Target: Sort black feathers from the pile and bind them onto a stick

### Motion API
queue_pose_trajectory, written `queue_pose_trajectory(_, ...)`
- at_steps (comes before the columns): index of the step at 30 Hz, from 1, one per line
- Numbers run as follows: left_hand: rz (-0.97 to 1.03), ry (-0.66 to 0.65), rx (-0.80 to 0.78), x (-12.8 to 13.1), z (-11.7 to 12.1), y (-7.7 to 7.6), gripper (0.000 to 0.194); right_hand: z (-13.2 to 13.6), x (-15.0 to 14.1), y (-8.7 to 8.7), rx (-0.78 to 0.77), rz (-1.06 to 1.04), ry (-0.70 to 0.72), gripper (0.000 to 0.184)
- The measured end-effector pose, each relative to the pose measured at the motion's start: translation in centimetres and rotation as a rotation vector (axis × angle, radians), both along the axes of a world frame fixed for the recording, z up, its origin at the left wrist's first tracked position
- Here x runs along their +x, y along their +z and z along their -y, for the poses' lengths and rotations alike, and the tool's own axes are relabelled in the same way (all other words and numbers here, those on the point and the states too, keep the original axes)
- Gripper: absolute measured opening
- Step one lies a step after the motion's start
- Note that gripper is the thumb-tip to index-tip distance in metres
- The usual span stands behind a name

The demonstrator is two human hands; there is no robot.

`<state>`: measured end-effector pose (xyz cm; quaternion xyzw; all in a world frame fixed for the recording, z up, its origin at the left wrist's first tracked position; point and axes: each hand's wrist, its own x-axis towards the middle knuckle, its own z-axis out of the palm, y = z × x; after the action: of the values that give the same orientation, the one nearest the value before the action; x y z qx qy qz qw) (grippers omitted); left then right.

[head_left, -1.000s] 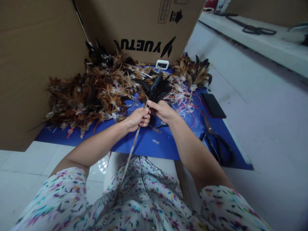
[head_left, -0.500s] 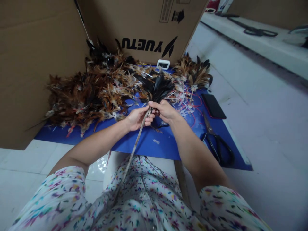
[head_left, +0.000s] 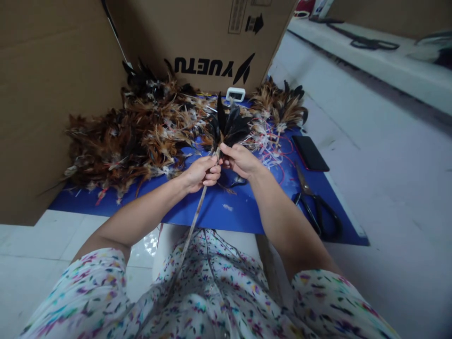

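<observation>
My left hand is wrapped round a thin stick, whose lower end slants down toward my lap. Dark feathers fan out from the stick's upper end, beyond my fingers. At the base of these feathers, my right hand is closed in a pinch, thumb on top. Its fingertips press there, and I cannot tell whether they grip a feather or the stick itself. A large heap of brown and black feathers lies to the left of my hands.
Scissors and a black phone lie on the blue board at right. White and pink strings are tangled near a second feather bunch. A small white-framed device stands before the cardboard box.
My left hand has gone from a fingertip hold to a fuller grip on the stick. One dark feather now stands more upright in the fan. The view has shifted slightly.
</observation>
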<state>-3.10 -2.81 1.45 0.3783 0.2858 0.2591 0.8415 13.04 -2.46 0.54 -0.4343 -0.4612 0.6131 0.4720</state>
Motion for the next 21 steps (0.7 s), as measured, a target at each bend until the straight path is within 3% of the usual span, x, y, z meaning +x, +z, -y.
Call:
queue_pose_trajectory(7,-0.088,0.024,0.103,0.2,0.2,-0.5,0.022,0.0,-0.3,-0.1,0.023,0.042,-0.034,0.057)
queue_pose_trajectory(13,-0.123,0.025,0.162,0.2,0.5,-0.8,0.023,0.0,-0.9,-0.4,-0.006,0.060,-0.087,0.042)
queue_pose_trajectory(18,-0.038,-0.023,0.086,0.1,0.2,-0.7,0.021,0.1,-1.1,-0.2,-0.026,0.016,-0.142,0.034)
queue_pose_trajectory(21,-0.007,-0.058,0.009,0.0,-0.2,-0.6,0.034,0.1,-1.0,-0.2,-0.042,-0.006,-0.136,0.035)
